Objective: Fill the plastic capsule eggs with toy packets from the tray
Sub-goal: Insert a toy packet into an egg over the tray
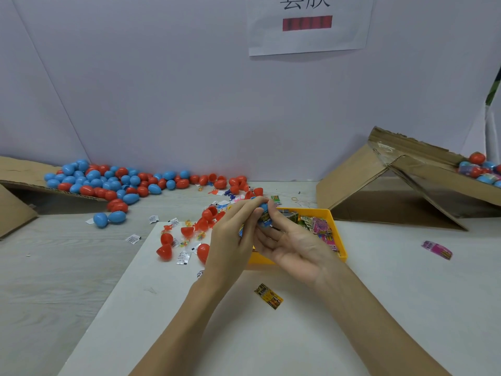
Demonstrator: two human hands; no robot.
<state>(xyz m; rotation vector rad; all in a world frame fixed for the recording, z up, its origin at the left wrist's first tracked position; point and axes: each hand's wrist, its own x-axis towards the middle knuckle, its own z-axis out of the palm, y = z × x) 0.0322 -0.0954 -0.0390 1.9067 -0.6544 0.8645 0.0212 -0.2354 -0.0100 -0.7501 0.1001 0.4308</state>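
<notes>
Both hands meet above the near left corner of the yellow tray [340,244]. My left hand [233,237] and my right hand [292,245] together pinch a blue capsule egg [263,207] with a blue toy packet [264,219] at its opening. The tray holds several green and pink toy packets [320,226]. Open red egg halves [208,214] and closed red eggs [165,251] lie on the table left of my hands. How far the packet sits inside the egg is hidden by my fingers.
A heap of blue and red eggs [116,183] spills from a cardboard flap at the back left. A tilted cardboard box [393,185] at the right holds filled eggs [479,169]. A yellow packet [269,296] and a pink packet [437,249] lie loose on the white board.
</notes>
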